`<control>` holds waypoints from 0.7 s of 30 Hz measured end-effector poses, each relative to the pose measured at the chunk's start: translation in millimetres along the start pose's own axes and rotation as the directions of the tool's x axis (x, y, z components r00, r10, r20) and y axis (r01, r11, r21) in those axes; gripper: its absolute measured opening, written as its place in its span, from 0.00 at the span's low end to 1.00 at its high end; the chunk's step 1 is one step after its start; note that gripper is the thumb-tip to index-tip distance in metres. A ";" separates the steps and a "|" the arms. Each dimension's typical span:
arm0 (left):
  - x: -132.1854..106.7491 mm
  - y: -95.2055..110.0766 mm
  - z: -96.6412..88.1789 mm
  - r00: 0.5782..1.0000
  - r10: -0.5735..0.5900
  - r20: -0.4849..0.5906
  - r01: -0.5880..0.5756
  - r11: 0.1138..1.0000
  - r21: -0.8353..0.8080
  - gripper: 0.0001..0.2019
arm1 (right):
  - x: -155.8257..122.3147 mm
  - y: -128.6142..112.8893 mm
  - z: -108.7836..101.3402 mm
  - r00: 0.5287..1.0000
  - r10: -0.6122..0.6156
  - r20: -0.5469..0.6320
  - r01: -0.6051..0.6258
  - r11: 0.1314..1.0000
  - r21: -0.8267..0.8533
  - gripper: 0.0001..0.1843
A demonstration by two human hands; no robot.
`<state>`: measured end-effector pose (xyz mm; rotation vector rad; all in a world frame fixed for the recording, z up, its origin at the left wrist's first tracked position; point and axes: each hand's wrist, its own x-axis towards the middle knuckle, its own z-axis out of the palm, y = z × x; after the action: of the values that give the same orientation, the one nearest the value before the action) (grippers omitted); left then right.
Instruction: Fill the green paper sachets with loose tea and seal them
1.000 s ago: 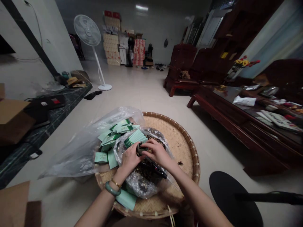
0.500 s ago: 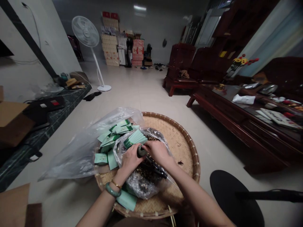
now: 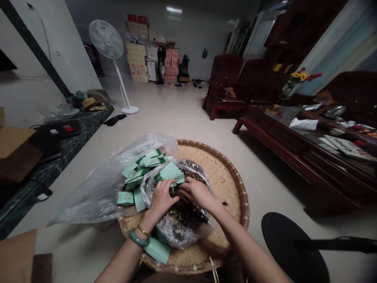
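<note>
pale floor | grey back wall | dark-wood chairs | light strip

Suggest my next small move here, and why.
Perhaps ease the right hand slightly away from the left hand: the two crowd together over the loose bits, hiding most of what is between them, and the open plastic bag beneath could catch spills.

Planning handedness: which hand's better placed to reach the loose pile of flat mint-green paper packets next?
Left, probably: the left hand is nearer the packet pile; the right hand is farther right.
</note>
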<state>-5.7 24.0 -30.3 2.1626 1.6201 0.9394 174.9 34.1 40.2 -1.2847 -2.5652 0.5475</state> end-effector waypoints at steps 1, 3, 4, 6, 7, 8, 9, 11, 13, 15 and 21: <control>1.2 -0.4 -2.6 1.000 0.010 0.013 -0.010 1.000 -0.009 0.19 | 0.7 1.3 -0.7 1.000 -0.018 0.007 0.017 1.000 0.019 0.09; 4.3 -1.8 -7.9 0.999 0.011 0.042 -0.008 0.999 -0.050 0.15 | 1.2 4.5 -2.6 0.998 -0.065 -0.005 0.065 0.995 0.074 0.09; 6.0 -2.4 -10.1 0.998 0.005 0.057 -0.001 0.996 -0.085 0.14 | 0.9 6.0 -3.5 0.996 -0.085 -0.018 0.087 0.991 0.106 0.09; 9.1 -3.1 -13.2 0.996 -0.003 0.090 0.017 0.988 -0.153 0.13 | -0.6 8.3 -4.9 0.993 -0.110 -0.045 0.116 0.980 0.160 0.09; 10.3 -3.0 -14.0 0.994 -0.006 0.105 0.024 0.984 -0.175 0.12 | -1.6 8.7 -5.2 0.992 -0.117 -0.050 0.124 0.976 0.179 0.09; 11.3 -2.7 -14.5 0.993 -0.006 0.118 0.028 0.982 -0.187 0.12 | -2.6 8.9 -5.3 0.991 -0.122 -0.051 0.130 0.972 0.196 0.08; 12.0 -2.2 -14.6 0.991 0.000 0.133 0.026 0.981 -0.195 0.12 | -3.5 8.7 -5.1 0.991 -0.125 -0.052 0.134 0.968 0.215 0.07; 12.6 -1.2 -14.5 0.988 0.023 0.151 0.008 0.979 -0.203 0.13 | -4.7 8.1 -4.4 0.991 -0.119 -0.067 0.132 0.954 0.269 0.05; 12.5 -1.0 -14.4 0.984 0.058 0.166 -0.022 0.977 -0.213 0.16 | -5.2 7.7 -3.8 0.991 -0.092 -0.100 0.122 0.929 0.349 0.04; 11.9 -1.8 -14.4 0.981 0.085 0.175 -0.047 0.977 -0.210 0.16 | -5.3 7.7 -3.8 0.988 -0.053 -0.144 0.109 0.902 0.419 0.04; 10.7 -4.2 -12.9 0.978 0.113 0.177 -0.086 0.984 -0.155 0.13 | -0.7 1.4 -6.0 0.979 0.089 -0.181 -0.022 0.939 0.344 0.08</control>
<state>-15.4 33.3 -19.4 2.1745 1.3252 0.8281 178.5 35.7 45.0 -1.2232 -2.1631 0.7941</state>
